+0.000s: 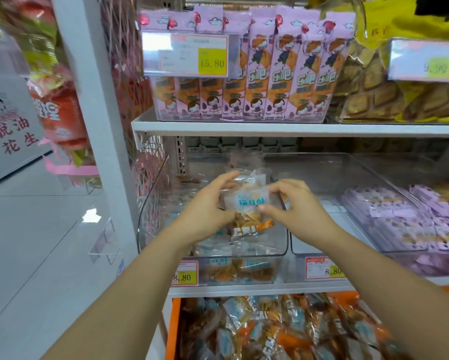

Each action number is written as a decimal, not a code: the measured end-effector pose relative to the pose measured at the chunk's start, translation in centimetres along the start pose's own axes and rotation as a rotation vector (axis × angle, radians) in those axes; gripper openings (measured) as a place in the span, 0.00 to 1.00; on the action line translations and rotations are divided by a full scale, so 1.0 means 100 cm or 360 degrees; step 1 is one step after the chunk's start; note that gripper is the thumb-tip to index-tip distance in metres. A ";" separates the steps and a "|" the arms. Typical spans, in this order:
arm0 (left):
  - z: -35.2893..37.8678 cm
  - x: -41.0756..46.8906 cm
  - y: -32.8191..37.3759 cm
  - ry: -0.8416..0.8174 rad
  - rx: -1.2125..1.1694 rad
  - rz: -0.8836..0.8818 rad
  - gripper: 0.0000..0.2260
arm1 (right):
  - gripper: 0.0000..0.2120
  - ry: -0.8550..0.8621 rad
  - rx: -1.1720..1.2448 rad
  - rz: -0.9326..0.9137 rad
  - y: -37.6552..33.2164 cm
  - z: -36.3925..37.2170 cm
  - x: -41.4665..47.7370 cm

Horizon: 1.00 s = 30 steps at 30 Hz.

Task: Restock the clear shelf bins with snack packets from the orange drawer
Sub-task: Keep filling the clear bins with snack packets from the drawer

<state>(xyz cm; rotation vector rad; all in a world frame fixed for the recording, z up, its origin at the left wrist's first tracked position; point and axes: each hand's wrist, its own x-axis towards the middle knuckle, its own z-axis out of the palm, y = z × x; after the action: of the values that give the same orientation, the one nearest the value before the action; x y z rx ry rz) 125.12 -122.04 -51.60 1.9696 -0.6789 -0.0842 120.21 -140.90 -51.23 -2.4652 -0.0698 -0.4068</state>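
Here, mid-frame, the left hand (207, 203) and right hand (293, 206) both pinch snack packets (249, 203) above the clear bin (283, 242); loose grips could spill them toward the orange drawer (175, 323).

- We are in a snack shop: white shelves (244, 128) run from nine to three o'clock.
- At twelve o'clock, pink boxed snacks (278, 81) stand behind a price tag (187, 54) reading 15.80.
- At six o'clock, an orange drawer (172, 331) holds loose snack packets (270, 331); labels (185, 274) reading 8.80 sit just above.
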 end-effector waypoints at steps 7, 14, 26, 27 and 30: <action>0.021 0.010 -0.004 0.0388 -0.0247 0.0081 0.28 | 0.24 0.0268 -0.0193 0.0058 0.005 0.008 0.001; 0.036 -0.001 -0.021 0.0239 0.0217 -0.0190 0.38 | 0.27 0.0358 -0.0592 -0.0181 0.010 0.008 0.013; 0.043 0.000 -0.013 0.0204 0.0707 -0.0425 0.40 | 0.25 0.0022 -0.0534 -0.0214 0.006 -0.003 0.018; 0.039 0.002 -0.011 0.0148 0.0631 -0.0443 0.40 | 0.27 0.0045 -0.0508 -0.0187 0.005 -0.003 0.016; 0.030 0.007 -0.005 0.0134 0.0484 -0.0439 0.35 | 0.25 0.0269 -0.0567 -0.0222 -0.002 -0.005 0.010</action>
<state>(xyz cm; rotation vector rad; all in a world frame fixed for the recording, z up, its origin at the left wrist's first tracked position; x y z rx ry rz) 124.90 -124.59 -53.36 2.3378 -0.3771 -0.0676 121.02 -141.07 -50.46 -2.7716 -0.1071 -0.7425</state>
